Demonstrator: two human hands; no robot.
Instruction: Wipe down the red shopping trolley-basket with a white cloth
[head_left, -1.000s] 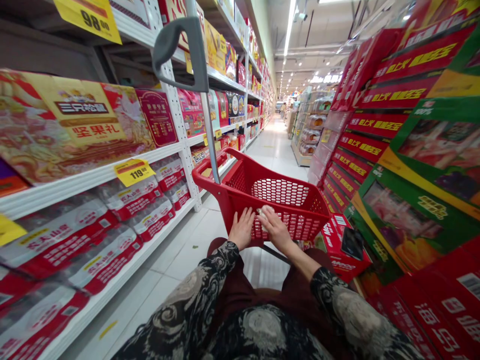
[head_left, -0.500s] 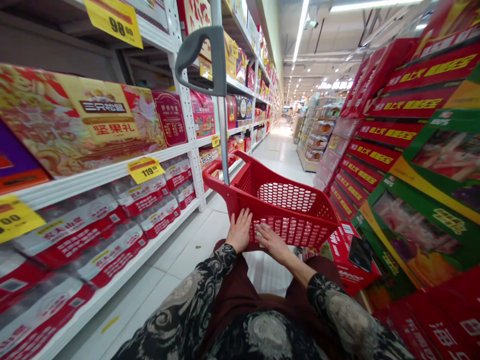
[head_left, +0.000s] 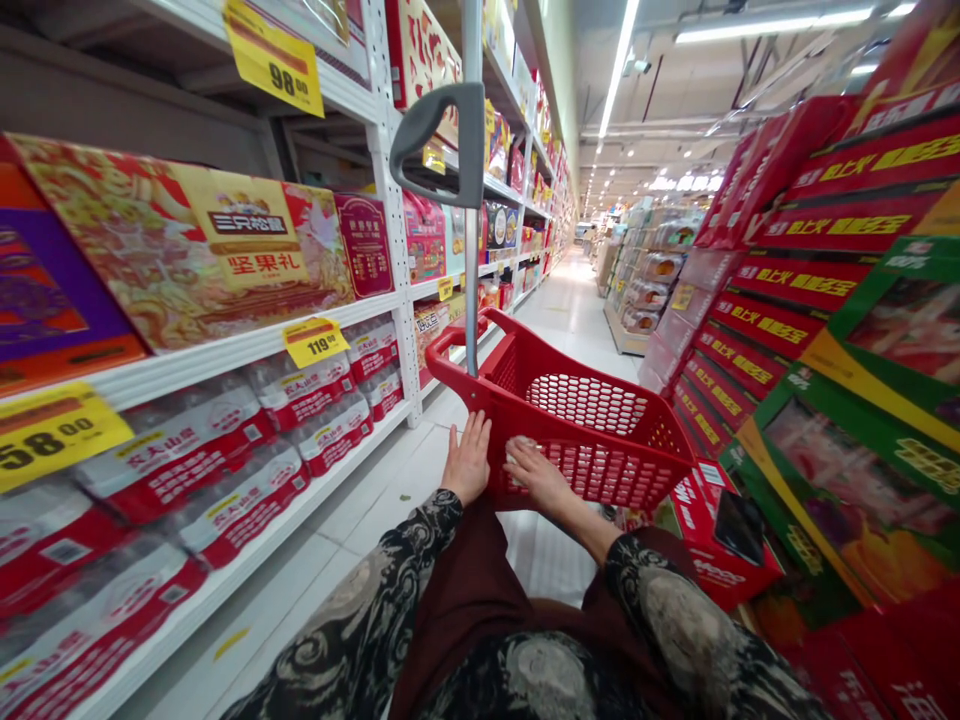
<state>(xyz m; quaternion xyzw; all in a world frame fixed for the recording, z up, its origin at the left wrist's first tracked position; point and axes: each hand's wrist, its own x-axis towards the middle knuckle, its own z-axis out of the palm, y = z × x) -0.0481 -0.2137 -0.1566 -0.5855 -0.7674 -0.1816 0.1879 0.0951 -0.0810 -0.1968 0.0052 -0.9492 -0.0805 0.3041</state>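
Basket [head_left: 585, 428] of red perforated plastic stands at twelve o'clock from the person, just beyond the knees. At half past eleven the left hand [head_left: 469, 462] lies flat against its near side, fingers extended and unclosed. The right hand [head_left: 538, 478], at twelve and apart from the left, has its fingers over a crumpled white wad [head_left: 517, 446] at the same side; whether they clamp it or merely press it, I cannot tell. From the basket's eleven o'clock end rises a metal pole [head_left: 471, 290] with a grey grip [head_left: 472, 150]. At one o'clock a dark phone [head_left: 739, 525] rests on a red box [head_left: 716, 570]; toward ten, white shelving [head_left: 396, 220] holds bottle packs [head_left: 244, 492].
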